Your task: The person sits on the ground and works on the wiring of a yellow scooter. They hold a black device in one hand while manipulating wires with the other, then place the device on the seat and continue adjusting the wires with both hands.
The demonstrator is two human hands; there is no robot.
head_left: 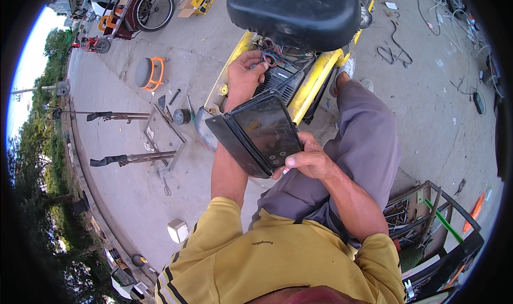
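Observation:
My right hand (311, 158) grips the lower right corner of a dark phone in a black flip case (260, 132), thumb on its edge, screen facing up. My left hand (244, 75) reaches past the phone into the open body of a yellow scooter (314, 77), its fingers on a bundle of coloured wires (271, 54) beside a black ribbed box (280, 82). The scooter's black seat (294, 11) is tipped up above the wires.
A metal frame with two long bars (144, 135) lies on the concrete at left, near an orange-and-grey stool (149, 73). A crate of tools (422, 218) stands at lower right. Loose cables (395, 50) lie at upper right. A small white box (178, 230) sits at lower left.

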